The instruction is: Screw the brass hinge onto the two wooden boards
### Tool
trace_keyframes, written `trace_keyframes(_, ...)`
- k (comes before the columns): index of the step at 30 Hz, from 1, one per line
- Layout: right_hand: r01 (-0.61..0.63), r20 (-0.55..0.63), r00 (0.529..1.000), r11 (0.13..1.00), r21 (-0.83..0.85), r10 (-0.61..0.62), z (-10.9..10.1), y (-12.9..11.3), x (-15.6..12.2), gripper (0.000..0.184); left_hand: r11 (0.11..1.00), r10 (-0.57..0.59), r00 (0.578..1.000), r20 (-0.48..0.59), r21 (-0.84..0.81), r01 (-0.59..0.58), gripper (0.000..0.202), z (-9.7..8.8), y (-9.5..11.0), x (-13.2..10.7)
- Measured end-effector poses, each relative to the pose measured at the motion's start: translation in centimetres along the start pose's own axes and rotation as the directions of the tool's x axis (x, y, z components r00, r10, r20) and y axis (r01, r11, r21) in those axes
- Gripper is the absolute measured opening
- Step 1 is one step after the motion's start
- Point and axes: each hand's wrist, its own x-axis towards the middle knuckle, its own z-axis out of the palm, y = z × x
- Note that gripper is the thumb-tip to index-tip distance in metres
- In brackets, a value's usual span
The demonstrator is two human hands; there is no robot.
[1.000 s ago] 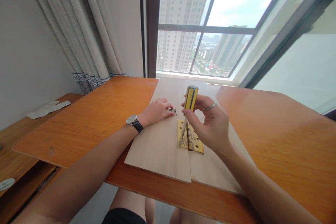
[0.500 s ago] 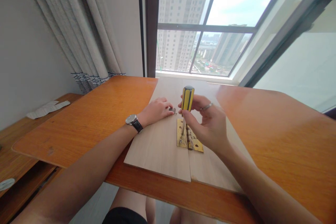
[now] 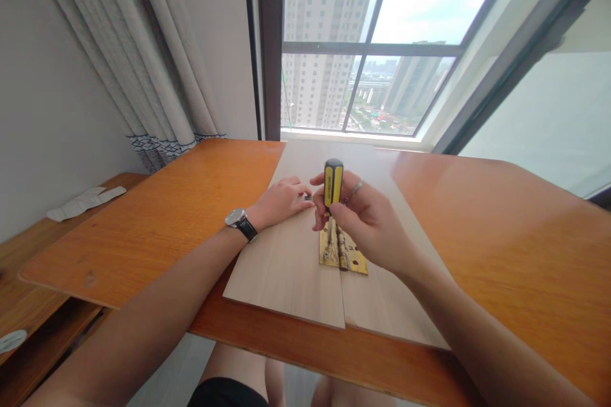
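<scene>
My right hand [image 3: 367, 222] grips a yellow and black screwdriver [image 3: 333, 186] upright, its tip down on the left leaf of a brass hinge [image 3: 341, 253]. The hinge lies across the seam between two pale wooden boards [image 3: 281, 267]. My left hand [image 3: 281, 202], a watch on its wrist, rests on the left board with its fingers curled over small dark screws [image 3: 309, 198] right beside the screwdriver handle.
The boards lie on an orange wooden table [image 3: 157, 222] set against a window [image 3: 363, 63]. Curtains [image 3: 153, 57] hang at the left. A lower wooden shelf [image 3: 28, 248] at the far left carries a white cloth [image 3: 83, 200].
The screwdriver handle has swung from leaning right to nearly upright and shifted slightly left. My right hand's fingers have turned around it. My left hand has stayed by the screws.
</scene>
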Motion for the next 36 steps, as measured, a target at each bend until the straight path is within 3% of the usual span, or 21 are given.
trace_keyframes(5, -0.087, 0.069, 0.995, 0.984, 0.157, 0.077, 0.8, 0.1, 0.2, 0.012, 1.000, 0.001, 1.000, -0.019, 0.012, 0.000, 0.010, -0.1, 0.3, -0.2)
trace_keyframes(9, -0.068, 0.053, 0.997, 0.984, 0.162, 0.060, 1.4, 0.5, -0.1, 0.013, 0.999, -0.008, 1.000, -0.021, 0.038, 0.009, 0.012, -0.4, 0.8, -0.4)
trace_keyframes(12, -0.051, 0.023, 0.999, 0.989, 0.138, 0.049, 1.6, 0.6, -0.3, 0.003, 0.999, -0.009, 1.000, -0.019, 0.030, 0.010, 0.013, -0.5, 0.8, -0.5)
trace_keyframes(16, -0.031, -0.018, 0.999, 0.988, 0.153, 0.034, 1.6, 0.7, -0.1, 0.043, 0.999, -0.028, 0.998, -0.052, -0.042, 0.026, 0.063, -0.3, 0.6, -0.6)
trace_keyframes(18, -0.010, -0.028, 0.999, 0.981, 0.195, 0.016, 1.6, 0.9, 0.1, 0.054, 0.998, -0.034, 0.994, -0.105, -0.059, 0.028, 0.074, -0.2, 0.5, -0.6)
trace_keyframes(25, -0.094, 0.024, 0.996, 0.931, 0.353, 0.091, 0.8, 1.4, 0.7, 0.057, 0.998, -0.006, 0.925, -0.379, -0.067, -0.021, 0.053, -0.5, 0.5, -0.4)
trace_keyframes(30, -0.084, -0.059, 0.991, 0.890, 0.448, 0.124, 0.4, 1.5, 0.8, 0.052, 0.993, 0.084, 0.912, -0.402, -0.044, -0.111, 0.033, -0.9, 1.7, -0.4)
trace_keyframes(36, -0.054, -0.025, 0.997, 0.882, 0.468, 0.074, 0.8, 2.0, 0.4, 0.049, 0.969, 0.034, 0.932, -0.362, -0.217, -0.119, 0.025, -2.4, 3.6, 0.1)
